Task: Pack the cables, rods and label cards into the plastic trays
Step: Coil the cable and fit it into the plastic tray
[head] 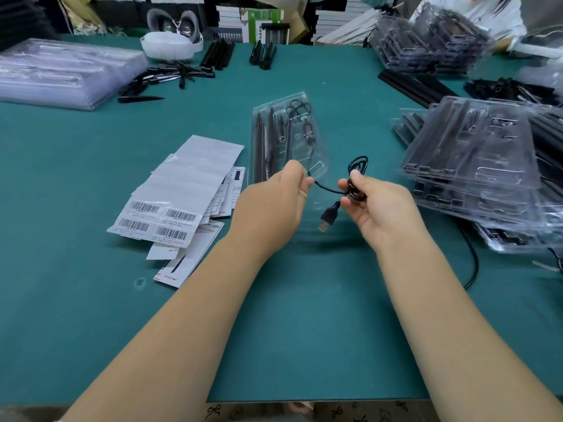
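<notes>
Holding a clear plastic tray (286, 132) by its near end, my left hand (274, 205) has fingers curled on the rim; inside I see black rods, a small connector and some cable. My right hand (374, 205) pinches a coiled black USB cable (356, 178), plug dangling between both hands, above the table. Packed trays (475, 153) stacked at right, empty trays (61, 71) far left. Label cards (182, 193) fanned left of centre. Loose rods (179, 74) beyond. Green table mat (289, 330); another person (475, 13) sits far right.
</notes>
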Action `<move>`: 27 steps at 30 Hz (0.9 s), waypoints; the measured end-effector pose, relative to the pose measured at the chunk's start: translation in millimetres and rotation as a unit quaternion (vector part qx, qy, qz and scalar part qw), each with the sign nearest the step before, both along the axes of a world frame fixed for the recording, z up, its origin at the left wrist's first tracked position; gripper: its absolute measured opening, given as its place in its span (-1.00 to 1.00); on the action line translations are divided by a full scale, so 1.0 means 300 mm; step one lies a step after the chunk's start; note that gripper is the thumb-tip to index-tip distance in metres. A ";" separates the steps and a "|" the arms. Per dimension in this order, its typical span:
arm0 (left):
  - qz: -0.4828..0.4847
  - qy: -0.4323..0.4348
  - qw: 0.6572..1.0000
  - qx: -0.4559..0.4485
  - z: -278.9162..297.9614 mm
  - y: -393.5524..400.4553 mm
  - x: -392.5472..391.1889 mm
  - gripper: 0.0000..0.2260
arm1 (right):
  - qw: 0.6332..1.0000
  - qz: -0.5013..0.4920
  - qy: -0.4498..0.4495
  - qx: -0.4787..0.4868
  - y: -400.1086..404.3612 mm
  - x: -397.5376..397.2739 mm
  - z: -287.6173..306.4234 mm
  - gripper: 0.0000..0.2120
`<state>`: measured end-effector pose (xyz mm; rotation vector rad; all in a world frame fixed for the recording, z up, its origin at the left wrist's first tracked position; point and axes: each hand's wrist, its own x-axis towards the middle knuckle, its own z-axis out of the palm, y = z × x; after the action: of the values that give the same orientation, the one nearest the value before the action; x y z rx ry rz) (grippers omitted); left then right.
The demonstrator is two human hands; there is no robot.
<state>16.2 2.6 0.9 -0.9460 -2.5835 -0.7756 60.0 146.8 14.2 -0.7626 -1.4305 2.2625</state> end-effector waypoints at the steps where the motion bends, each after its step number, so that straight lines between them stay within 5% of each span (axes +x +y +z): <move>1: -0.001 -0.008 1.000 0.005 0.003 -0.005 0.001 -0.71 | 0.999 0.012 -0.011 0.032 0.005 -0.001 -0.004 -0.90; 5: -0.004 -0.011 1.000 0.005 0.008 -0.012 0.010 -0.71 | 0.956 0.091 -0.113 0.254 0.042 -0.005 -0.022 -0.92; 9: -0.021 0.014 0.996 -0.091 -0.007 0.001 0.012 -0.74 | 0.936 0.114 -0.147 0.299 0.024 -0.044 -0.042 -0.89; 18: -0.003 0.022 0.992 -0.124 -0.008 0.010 0.023 -0.81 | 0.871 0.004 -0.187 0.455 -0.026 -0.091 -0.099 -0.83; 20: -0.002 0.015 0.993 -0.120 -0.005 0.010 0.023 -0.79 | 0.896 0.023 -0.171 0.409 -0.017 -0.090 -0.098 -0.81; 23: -0.002 0.023 0.993 -0.114 -0.009 0.008 0.030 -0.79 | 0.969 0.039 -0.134 0.205 0.002 -0.080 -0.079 -0.85; 27: -0.003 0.027 0.993 -0.118 -0.014 0.011 0.024 -0.77 | 0.979 0.029 -0.148 0.133 0.013 -0.097 -0.072 -0.85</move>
<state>23.4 5.9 -3.2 -1.0251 -2.6672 -0.4439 31.1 150.8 -7.3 -1.0102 -1.8681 2.0003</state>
